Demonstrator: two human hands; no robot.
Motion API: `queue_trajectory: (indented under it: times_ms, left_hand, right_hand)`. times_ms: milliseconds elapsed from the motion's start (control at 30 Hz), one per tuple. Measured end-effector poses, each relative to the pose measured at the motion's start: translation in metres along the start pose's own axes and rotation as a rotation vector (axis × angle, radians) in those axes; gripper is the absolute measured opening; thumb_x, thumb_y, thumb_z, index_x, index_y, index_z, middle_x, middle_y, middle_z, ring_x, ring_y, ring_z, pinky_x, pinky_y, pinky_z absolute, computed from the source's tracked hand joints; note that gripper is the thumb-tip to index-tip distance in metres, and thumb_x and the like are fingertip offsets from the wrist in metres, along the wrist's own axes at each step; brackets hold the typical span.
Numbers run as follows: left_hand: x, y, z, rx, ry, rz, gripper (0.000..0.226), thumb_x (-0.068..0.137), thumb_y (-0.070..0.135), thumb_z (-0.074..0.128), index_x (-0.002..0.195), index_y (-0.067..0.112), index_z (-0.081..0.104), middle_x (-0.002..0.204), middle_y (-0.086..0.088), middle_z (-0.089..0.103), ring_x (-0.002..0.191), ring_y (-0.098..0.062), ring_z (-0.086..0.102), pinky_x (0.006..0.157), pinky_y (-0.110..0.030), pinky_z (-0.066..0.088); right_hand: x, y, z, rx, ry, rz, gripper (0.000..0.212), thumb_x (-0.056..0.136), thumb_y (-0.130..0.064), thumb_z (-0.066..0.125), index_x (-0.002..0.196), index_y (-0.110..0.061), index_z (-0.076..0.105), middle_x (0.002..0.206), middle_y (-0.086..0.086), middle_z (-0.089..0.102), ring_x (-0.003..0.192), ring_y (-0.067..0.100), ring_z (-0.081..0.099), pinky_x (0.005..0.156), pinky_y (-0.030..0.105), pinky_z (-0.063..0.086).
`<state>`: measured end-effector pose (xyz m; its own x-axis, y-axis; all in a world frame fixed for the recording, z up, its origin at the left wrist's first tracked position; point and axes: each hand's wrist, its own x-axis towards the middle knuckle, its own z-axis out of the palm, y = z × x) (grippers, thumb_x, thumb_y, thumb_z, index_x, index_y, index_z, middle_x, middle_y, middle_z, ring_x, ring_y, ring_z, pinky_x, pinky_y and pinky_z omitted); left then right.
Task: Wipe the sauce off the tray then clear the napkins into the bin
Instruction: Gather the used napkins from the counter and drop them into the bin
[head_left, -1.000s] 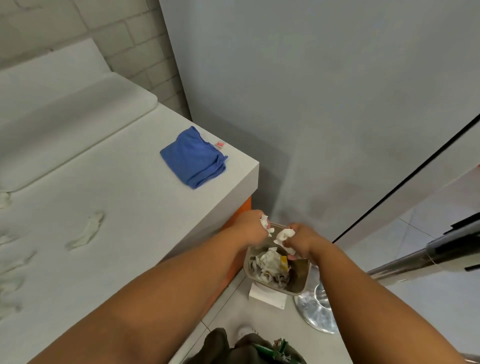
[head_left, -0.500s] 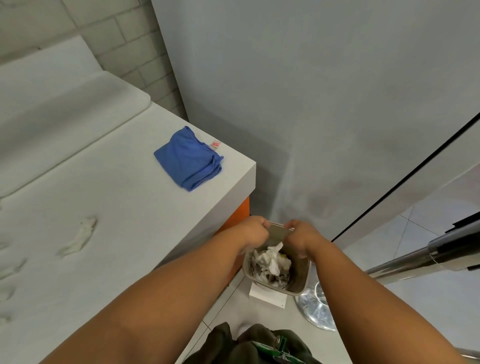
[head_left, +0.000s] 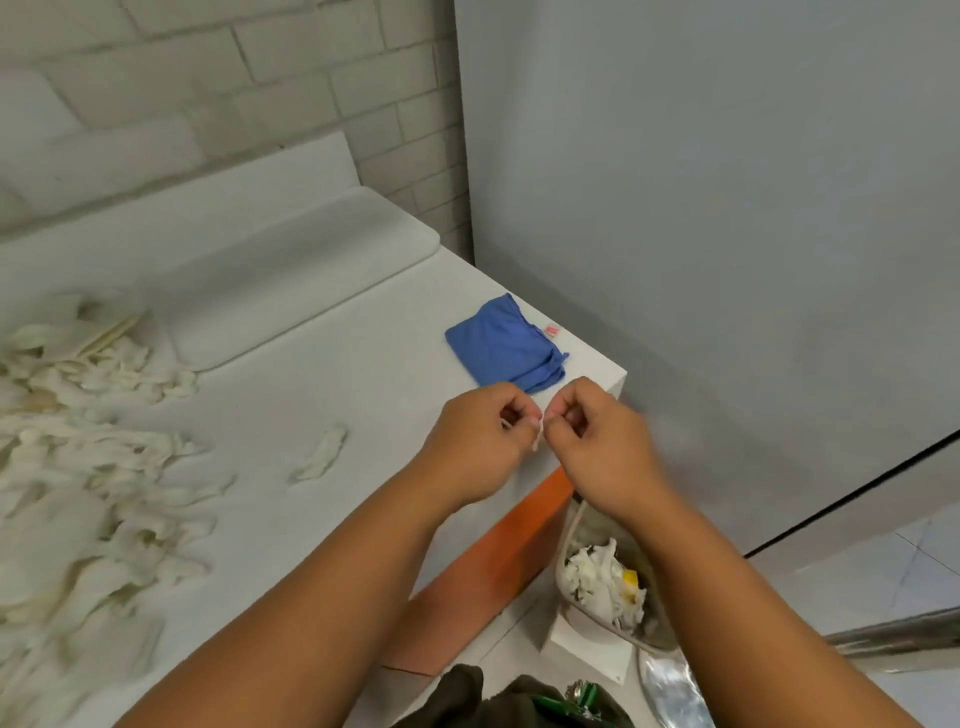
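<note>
Napkin scrap (head_left: 539, 432) between both hands' fingertips (head_left: 535, 420)

Indoor eating or food-service area, possibly a canteen or fast-food outlet; the exact type cannot be told. Evidence: a white counter (head_left: 291, 374) with an orange side panel (head_left: 498, 545) under the left hand (head_left: 480, 441); crumpled napkins (head_left: 93, 457) heaped to its left; a folded blue cloth (head_left: 506, 343) just beyond both hands; a small waste bin (head_left: 563, 551) below the right hand (head_left: 605, 444); painted brick wall (head_left: 234, 83) beyond.
</note>
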<state>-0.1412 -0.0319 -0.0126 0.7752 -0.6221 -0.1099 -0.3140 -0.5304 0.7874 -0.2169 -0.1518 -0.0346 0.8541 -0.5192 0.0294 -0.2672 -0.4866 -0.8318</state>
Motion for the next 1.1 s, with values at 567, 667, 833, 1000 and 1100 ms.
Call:
queue_trajectory:
  times_ms: [567,667,833,1000,1100]
  left_hand:
    - [-0.115,-0.156,-0.233,0.454,0.492,-0.355,0.024,0.091,0.019,0.055,0.115,0.024,0.061,0.121,-0.003,0.054,0.103,-0.020,0.056,0.084,-0.029,0.040]
    - [-0.127,-0.170,-0.250,0.471,0.496,-0.415,0.030,0.090,0.021,0.057,0.120,0.022,0.059,0.125,-0.006,0.053,0.108,-0.025,0.056,0.093,-0.037,0.044]
    - [-0.145,-0.192,-0.268,0.453,0.484,-0.478,0.032,0.090,0.019,0.056,0.122,0.021,0.057,0.128,-0.006,0.051,0.105,-0.023,0.057,0.083,-0.030,0.042]
    - [-0.155,-0.207,-0.279,0.432,0.453,-0.465,0.028,0.091,0.023,0.055,0.119,0.025,0.058,0.126,-0.002,0.050,0.103,-0.019,0.056,0.080,-0.027,0.040]
    - [-0.157,-0.212,-0.281,0.413,0.443,-0.434,0.025,0.092,0.024,0.055,0.117,0.027,0.058,0.125,0.001,0.050,0.110,-0.019,0.055,0.083,-0.026,0.040]
  right_hand:
    - [0.000,-0.144,0.179,-0.374,-0.673,-0.253,0.060,0.090,-0.037,0.063,0.143,-0.024,0.038,0.140,0.005,0.032,0.127,0.025,0.042,0.099,0.030,0.040]
    - [0.004,-0.160,0.212,-0.377,-0.682,-0.318,0.044,0.092,-0.022,0.060,0.135,-0.022,0.048,0.133,0.007,0.040,0.118,0.026,0.049,0.089,0.026,0.041]
    - [0.019,-0.186,0.252,-0.291,-0.668,-0.318,0.046,0.095,-0.039,0.053,0.139,-0.033,0.041,0.138,0.009,0.035,0.111,0.026,0.052,0.090,0.029,0.044]
    - [0.022,-0.204,0.289,-0.577,-0.701,-0.420,0.053,0.092,-0.057,0.045,0.142,-0.049,0.030,0.145,0.008,0.027,0.128,0.035,0.036,0.101,0.044,0.041]
    - [0.023,-0.204,0.297,-0.452,-0.607,-0.498,0.026,0.095,-0.024,0.050,0.119,-0.028,0.058,0.122,0.007,0.048,0.109,0.030,0.053,0.080,0.028,0.040]
